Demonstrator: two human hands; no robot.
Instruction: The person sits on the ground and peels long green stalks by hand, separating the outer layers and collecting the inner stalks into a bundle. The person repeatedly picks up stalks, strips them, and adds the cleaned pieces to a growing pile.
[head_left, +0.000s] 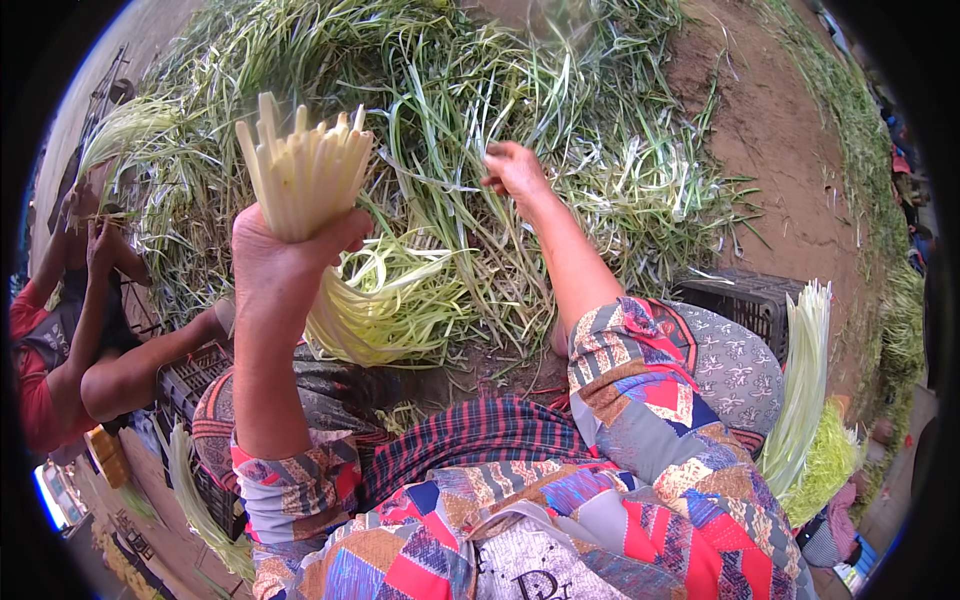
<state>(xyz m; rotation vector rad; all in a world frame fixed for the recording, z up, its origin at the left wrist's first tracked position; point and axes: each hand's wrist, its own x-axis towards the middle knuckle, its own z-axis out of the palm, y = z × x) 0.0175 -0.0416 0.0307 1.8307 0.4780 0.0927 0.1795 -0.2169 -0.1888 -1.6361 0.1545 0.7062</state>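
Note:
My left hand (271, 262) is closed around a thick bundle of pale allium stalks (309, 176). The cut-looking white ends point up, and the yellow-green leaves (386, 319) of the bundle hang down below the fist, over the litter. To its right, my right hand (516, 174) reaches out over a large heap of loose green leaves and stems (427, 112). Its fingers are curled, close to some long green strands; whether a strand is pinched between them I cannot tell.
Another person (67, 330) sits at the left, handling a similar bunch (131, 131). Black plastic crates stand at the left (196, 375) and right (750, 300). A bundle of pale stalks (799, 390) stands by my right knee. Bare brown ground (780, 165) lies right of the heap.

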